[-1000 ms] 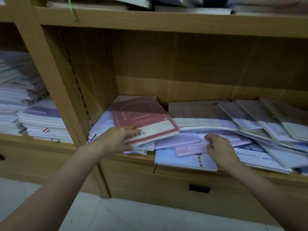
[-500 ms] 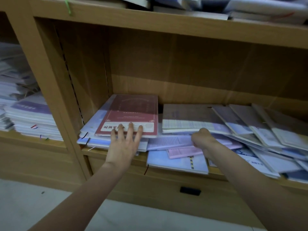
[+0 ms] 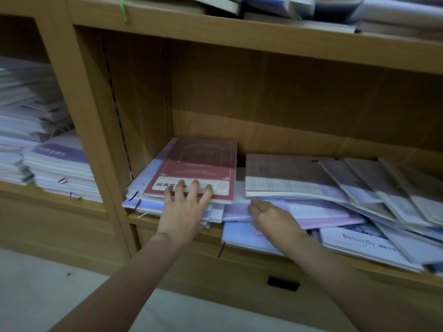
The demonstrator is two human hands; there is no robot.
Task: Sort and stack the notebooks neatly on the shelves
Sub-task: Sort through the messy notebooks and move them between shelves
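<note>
A red notebook (image 3: 203, 164) lies squared on top of a small stack at the left end of the wooden shelf (image 3: 167, 222). My left hand (image 3: 184, 209) lies flat with spread fingers, its fingertips pressing the red notebook's near edge. To the right, pale purple and pink notebooks (image 3: 318, 214) lie in a loose, overlapping heap. My right hand (image 3: 273, 218) rests on that heap with its fingers bent down over the purple cover's left edge. A brown-and-lilac notebook (image 3: 285, 173) lies on top behind it.
Several fanned notebooks (image 3: 383, 188) slant across the shelf's right end, and a white "Butterfly" notebook (image 3: 366, 243) overhangs the front edge. The left compartment holds tall stacks (image 3: 52, 164). More books fill the upper shelf (image 3: 275, 6). A drawer handle (image 3: 282, 283) sits below.
My left hand straightened the tilted red notebook and pushed it back onto the left stack, and now lies flat on it. My right hand slid left along the purple notebooks.
</note>
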